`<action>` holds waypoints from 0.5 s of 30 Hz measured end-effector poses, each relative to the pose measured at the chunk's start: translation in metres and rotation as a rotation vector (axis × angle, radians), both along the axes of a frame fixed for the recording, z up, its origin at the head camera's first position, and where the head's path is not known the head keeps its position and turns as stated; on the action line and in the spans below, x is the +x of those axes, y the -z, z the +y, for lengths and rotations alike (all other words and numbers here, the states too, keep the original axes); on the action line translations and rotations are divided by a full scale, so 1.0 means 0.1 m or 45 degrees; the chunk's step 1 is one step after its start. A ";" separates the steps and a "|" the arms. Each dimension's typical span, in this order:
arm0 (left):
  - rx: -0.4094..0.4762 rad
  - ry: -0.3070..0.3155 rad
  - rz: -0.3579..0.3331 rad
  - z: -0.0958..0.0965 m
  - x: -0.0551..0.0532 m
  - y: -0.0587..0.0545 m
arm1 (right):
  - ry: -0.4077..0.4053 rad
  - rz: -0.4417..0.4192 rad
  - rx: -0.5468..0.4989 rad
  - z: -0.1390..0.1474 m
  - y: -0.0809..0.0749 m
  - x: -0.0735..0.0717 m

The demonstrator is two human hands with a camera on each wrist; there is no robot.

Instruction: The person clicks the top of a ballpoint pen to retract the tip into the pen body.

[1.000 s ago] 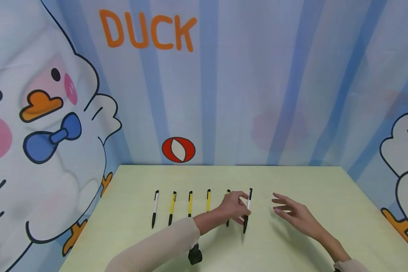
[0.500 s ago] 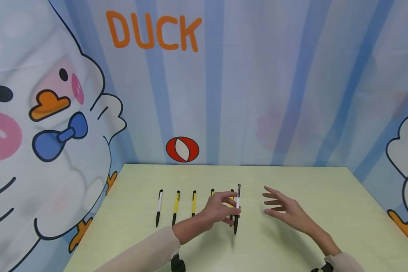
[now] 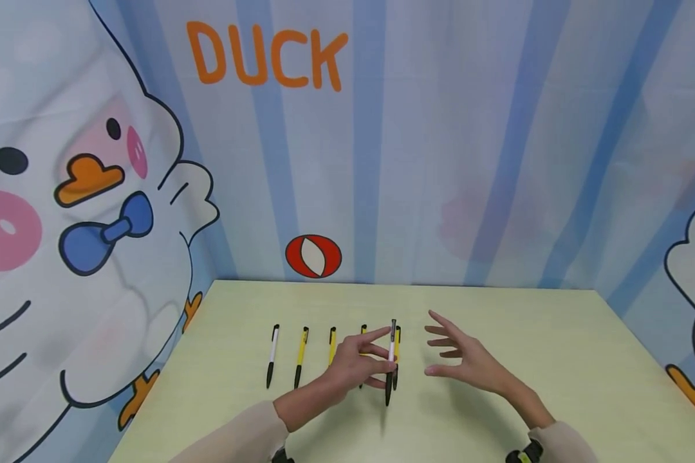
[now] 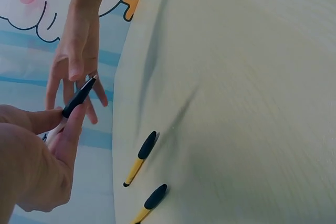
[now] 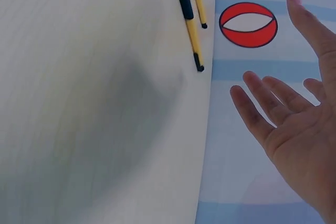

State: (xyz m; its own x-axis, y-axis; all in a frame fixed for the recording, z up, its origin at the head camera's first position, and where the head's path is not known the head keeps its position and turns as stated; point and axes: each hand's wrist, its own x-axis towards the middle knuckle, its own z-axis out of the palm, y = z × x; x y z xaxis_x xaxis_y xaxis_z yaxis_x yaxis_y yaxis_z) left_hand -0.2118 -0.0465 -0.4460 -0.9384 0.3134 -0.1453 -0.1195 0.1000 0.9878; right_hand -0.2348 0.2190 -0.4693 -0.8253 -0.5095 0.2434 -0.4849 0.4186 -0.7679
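My left hand point(image 3: 353, 365) pinches a white pen with a black grip point(image 3: 391, 347) between thumb and fingers, above the table. The pen's tip points down in the head view. In the left wrist view the black section of the held pen point(image 4: 77, 99) shows beyond the fingertips. Just behind it a yellow and black pen point(image 3: 398, 337) lies on the table, partly hidden. My right hand point(image 3: 469, 361) hovers to the right of the held pen, fingers spread and holding nothing. The right wrist view also shows its open palm point(image 5: 299, 140).
On the pale yellow table point(image 3: 527, 334), a white and black pen point(image 3: 273, 354) lies at the row's left end. Yellow pens point(image 3: 302, 354) lie to its right, some partly covered by my left hand. A duck-print curtain point(image 3: 405, 161) hangs along the back and sides.
My left hand has moved left with the white pen, now in front of the rightmost yellow pen. The right hand has also shifted left, its fingers spreading wider. The head view has turned slightly.
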 end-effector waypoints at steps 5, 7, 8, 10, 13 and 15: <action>0.049 0.006 -0.036 0.06 0.02 0.00 | -0.104 -0.019 -0.044 -0.17 -0.04 -0.01; 0.058 0.004 -0.040 0.09 0.03 -0.02 | -0.136 -0.024 -0.051 -0.23 -0.04 -0.01; 0.060 0.001 -0.036 0.11 0.03 -0.03 | -0.150 -0.030 -0.054 -0.25 -0.05 -0.02; 0.060 -0.006 -0.031 0.13 0.03 -0.05 | -0.169 -0.043 -0.059 -0.29 -0.06 -0.02; 0.067 -0.018 -0.042 0.14 0.03 -0.06 | -0.183 -0.072 -0.061 -0.32 -0.07 -0.02; 0.071 -0.017 -0.048 0.14 0.03 -0.06 | -0.189 -0.085 -0.058 -0.33 -0.08 -0.02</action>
